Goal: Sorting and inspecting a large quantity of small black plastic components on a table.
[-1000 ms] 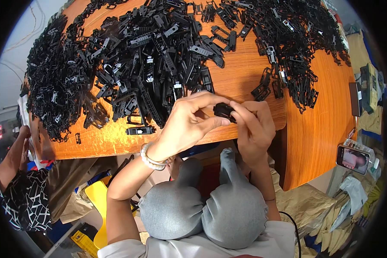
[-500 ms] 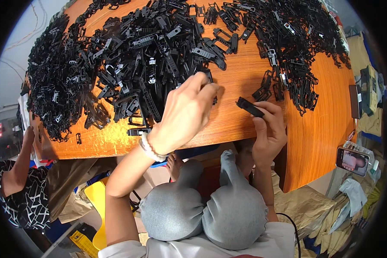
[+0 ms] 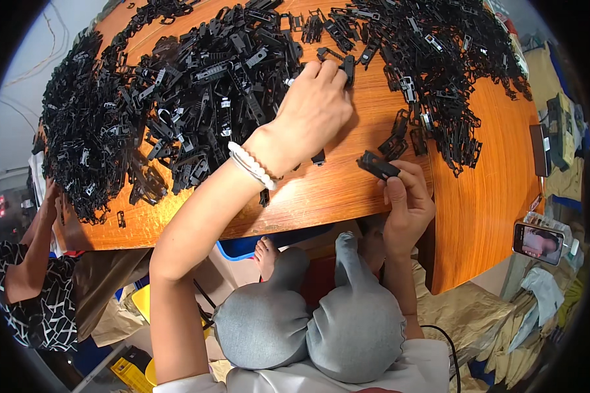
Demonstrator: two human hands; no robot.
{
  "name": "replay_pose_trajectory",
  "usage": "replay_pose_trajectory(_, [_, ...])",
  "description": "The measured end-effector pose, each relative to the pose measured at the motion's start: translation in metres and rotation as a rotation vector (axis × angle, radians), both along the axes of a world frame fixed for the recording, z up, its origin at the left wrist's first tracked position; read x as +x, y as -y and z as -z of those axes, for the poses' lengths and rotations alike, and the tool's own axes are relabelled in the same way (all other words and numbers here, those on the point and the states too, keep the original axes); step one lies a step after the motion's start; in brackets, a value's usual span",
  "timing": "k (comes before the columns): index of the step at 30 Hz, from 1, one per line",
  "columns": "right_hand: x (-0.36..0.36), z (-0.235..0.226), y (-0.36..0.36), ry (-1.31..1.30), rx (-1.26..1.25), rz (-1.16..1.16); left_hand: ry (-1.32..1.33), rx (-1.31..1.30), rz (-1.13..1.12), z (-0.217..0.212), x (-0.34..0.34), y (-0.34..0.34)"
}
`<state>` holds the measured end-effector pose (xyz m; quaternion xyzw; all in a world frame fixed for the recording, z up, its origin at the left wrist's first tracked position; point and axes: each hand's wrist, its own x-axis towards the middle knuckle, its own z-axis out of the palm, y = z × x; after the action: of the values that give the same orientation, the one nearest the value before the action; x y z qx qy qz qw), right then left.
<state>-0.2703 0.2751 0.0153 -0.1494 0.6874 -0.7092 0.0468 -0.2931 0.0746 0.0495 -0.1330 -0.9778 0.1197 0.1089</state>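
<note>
Seen from above, a person sits at a wood-grain worktop [image 3: 373, 118] spread with heaps of small black plastic parts. The right hand [image 3: 406, 203], at the near edge toward the right, has its thumb and fingers pinched together on one end of a single black part [image 3: 378, 165]; this part is held tilted, its free end pointing left and away from the person. The left hand [image 3: 318, 105] reaches farther across, palm down with fingers bent, at the right side of the middle heap [image 3: 210, 85]; its fingertips are hidden, so I cannot tell how far apart they are or whether they grip anything. A pale beaded bracelet [image 3: 250, 167] circles the left wrist. Another dense heap [image 3: 78, 124] lies at the far left of the worktop, and a third heap [image 3: 432, 59] covers the far right. A few loose parts [image 3: 394, 134] lie just beyond the right hand. Below the near edge are the person's knees in grey fabric [image 3: 262, 321], a bare foot [image 3: 267, 259] and a blue container [image 3: 236, 247]. At the right, near the worktop's edge, stands a lit phone [image 3: 539, 243]. On the left, a co-worker's patterned black-and-white top [image 3: 39, 314] and bare arm show.
</note>
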Motion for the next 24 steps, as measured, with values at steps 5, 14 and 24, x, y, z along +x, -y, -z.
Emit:
replay_pose_trajectory(5, [-0.007,0.000,-0.002,-0.095,0.076,0.058,-0.096,0.285,0.028,0.001,0.006,0.002])
replay_pose_trajectory(14, [-0.004,-0.003,0.001,-0.054,0.061,0.066,0.019,0.065,0.051,0.012,0.010,0.006])
replay_pose_trajectory(24, [-0.019,-0.013,0.012,0.334,-0.307,0.001,-0.006,1.399,-0.195,-0.014,0.044,0.000])
